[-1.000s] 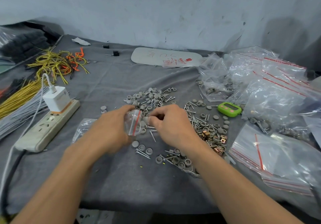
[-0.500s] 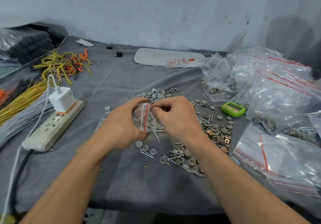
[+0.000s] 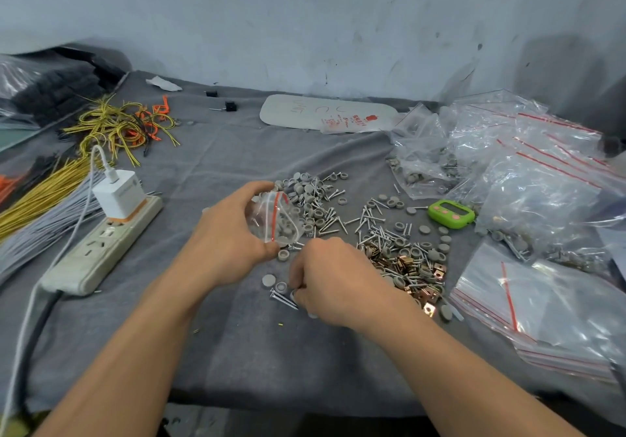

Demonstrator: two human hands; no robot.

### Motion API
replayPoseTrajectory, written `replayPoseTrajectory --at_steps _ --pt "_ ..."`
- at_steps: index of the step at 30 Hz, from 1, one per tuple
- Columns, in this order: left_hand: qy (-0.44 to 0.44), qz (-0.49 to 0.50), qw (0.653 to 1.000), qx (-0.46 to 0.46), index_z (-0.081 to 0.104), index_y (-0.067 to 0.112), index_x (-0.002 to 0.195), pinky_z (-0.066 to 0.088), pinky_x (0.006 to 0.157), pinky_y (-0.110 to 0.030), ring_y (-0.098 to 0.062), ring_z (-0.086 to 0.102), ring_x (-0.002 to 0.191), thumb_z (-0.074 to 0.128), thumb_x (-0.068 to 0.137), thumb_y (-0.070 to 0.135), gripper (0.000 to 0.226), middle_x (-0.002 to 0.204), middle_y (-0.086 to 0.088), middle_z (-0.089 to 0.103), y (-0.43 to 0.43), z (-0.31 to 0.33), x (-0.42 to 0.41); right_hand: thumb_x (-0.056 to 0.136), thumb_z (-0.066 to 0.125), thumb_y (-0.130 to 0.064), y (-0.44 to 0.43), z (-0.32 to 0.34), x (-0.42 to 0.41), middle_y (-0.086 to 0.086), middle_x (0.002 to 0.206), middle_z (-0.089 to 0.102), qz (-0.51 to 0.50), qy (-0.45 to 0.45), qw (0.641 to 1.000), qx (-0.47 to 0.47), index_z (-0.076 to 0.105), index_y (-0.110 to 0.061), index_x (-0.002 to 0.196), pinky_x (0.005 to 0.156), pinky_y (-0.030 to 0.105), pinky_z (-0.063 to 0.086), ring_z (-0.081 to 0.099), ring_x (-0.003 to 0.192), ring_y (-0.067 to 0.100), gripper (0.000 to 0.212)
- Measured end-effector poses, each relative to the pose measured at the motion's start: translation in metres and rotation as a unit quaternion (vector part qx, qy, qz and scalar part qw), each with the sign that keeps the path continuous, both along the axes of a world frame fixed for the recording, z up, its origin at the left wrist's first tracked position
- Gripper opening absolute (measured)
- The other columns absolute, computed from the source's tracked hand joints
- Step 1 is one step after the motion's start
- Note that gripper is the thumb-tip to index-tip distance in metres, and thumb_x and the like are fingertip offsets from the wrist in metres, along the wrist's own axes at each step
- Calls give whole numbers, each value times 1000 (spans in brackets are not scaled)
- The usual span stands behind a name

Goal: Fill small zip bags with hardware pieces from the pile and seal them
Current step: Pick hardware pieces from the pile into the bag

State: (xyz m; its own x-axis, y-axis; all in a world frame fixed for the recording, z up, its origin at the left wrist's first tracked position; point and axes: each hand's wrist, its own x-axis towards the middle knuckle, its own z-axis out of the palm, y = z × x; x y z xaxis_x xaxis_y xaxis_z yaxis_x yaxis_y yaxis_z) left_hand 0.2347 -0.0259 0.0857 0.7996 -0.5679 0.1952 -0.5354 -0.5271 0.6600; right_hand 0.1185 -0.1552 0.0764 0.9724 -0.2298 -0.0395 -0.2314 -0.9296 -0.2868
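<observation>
head cam: left hand (image 3: 223, 240) grips the bag (image 3: 276, 216), right hand (image 3: 327, 280) pinches screws (image 3: 283, 298) mid-tabletop. bag looks unsealed, so tipping it could spill the caps (image 3: 284, 231).

Right hand (image 3: 333, 279): fingertips are curled under; what is pinched is hidden.
White oval card (image 3: 325, 113): red print is too small to be read.
Clear red-striped zip bags (image 3: 548, 301): cut off by the right edge.

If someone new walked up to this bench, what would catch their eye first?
At the centre, the left hand holds a small zip bag part-filled with grey caps, while the right hand picks at loose pieces on the cloth. Right of them lie the pile of screws, caps and copper clips, and a bright green timer beyond.
</observation>
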Motion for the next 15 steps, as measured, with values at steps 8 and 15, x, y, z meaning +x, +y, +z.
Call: replayPoseTrajectory --at_steps 8,15 --pt "0 -21 999 28 46 45 141 34 68 1 -7 58 97 88 64 23 90 109 16 60 -5 -4 -9 76 83 -29 -42 32 -1 -19 64 69 -115 -177 963 170 80 -34 78 57 7 43 64 62 -5 6" --pt "7 -50 998 38 42 49 142 53 88 -31 -14 65 107 81 61 18 95 122 15 66 -13 -3 -15 81 82 -35 -24 26 16 -16 46 55 -54 -186 953 235 83 -35 88 48 10 36 50 47 -1 7"
